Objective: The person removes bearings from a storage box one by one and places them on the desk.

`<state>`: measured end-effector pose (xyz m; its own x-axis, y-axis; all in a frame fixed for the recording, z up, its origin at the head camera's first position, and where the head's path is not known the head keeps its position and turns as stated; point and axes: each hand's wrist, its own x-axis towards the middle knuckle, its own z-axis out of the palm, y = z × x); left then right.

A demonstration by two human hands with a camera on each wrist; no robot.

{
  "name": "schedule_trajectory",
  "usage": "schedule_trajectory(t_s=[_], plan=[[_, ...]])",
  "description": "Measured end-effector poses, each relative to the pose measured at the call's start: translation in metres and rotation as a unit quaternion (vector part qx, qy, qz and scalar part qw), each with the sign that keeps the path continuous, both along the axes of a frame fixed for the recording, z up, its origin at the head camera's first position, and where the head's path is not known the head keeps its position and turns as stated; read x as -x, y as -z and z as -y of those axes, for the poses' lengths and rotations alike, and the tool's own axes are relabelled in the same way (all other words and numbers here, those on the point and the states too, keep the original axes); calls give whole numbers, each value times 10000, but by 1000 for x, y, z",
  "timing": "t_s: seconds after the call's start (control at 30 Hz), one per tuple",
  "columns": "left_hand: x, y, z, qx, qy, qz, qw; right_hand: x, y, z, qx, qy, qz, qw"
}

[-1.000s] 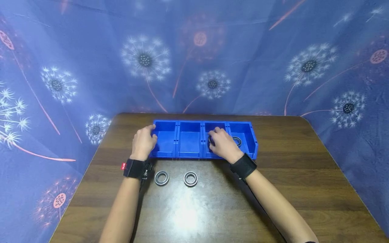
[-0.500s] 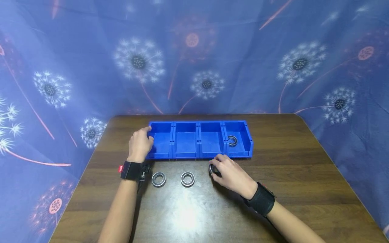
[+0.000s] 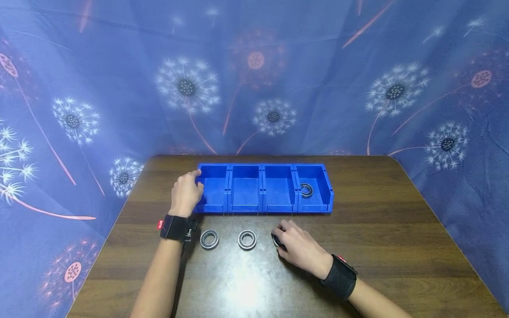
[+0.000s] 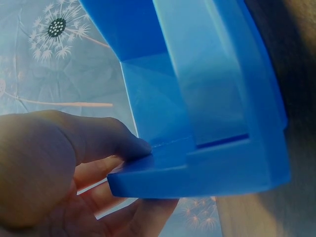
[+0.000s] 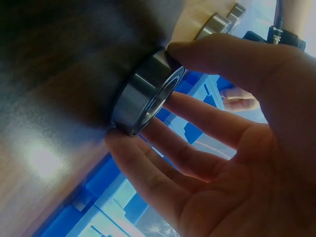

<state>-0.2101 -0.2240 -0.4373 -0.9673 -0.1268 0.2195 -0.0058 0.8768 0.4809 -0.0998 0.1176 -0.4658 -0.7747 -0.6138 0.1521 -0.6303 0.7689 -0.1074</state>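
My right hand (image 3: 301,247) holds a ball bearing (image 5: 145,94) between thumb and fingers, down at the table in front of the bins. In the head view most of that bearing is hidden under the fingers. At the left end of the row of blue bins (image 3: 246,208), my left hand (image 3: 186,194) grips the side wall of the end bin (image 4: 148,182), thumb inside and fingers outside. Two more bearings lie flat on the table: a left one (image 3: 209,240) and a middle one (image 3: 247,240). Another bearing (image 3: 306,190) leans inside the rightmost bin.
The bins stand joined side by side near the back of the brown wooden table (image 3: 377,212). Behind the table hangs a blue cloth (image 3: 318,79) with dandelion prints. Each wrist wears a black strap (image 3: 339,277).
My right hand has come out of the third bin with a bearing and moved toward me to the table, right of the other two. My left hand has stayed on the end bin.
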Motion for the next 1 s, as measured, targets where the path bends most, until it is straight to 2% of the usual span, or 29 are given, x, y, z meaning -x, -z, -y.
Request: schedule_trajectory(t_s=[0.13, 0.33, 0.53, 0.63, 0.7, 0.83, 1.0], plan=[[-1, 0, 2, -44, 0, -11, 10000, 0, -4, 0, -78, -59, 59, 9999], [-1, 4, 3, -59, -7, -35, 10000, 9, -24, -9, 84, 58, 573, 9983], [2, 3, 2, 18, -13, -191, 9998, 42, -53, -42, 758, 719, -59, 9945], [5, 3, 1, 11, 14, -205, 9998, 64, -62, -65, 746, 1129, 162, 9907], [6, 4, 0, 32, 11, -262, 9996, 81, -62, -78, 593, 1320, 430, 9885], [7, 7, -1, 151, -19, -420, 9990, 110, -53, -87, 302, 1379, 1034, 9846], [6, 11, -3, 246, -95, -561, 9981, 131, -35, -75, -113, 1472, 1556, 9767]])
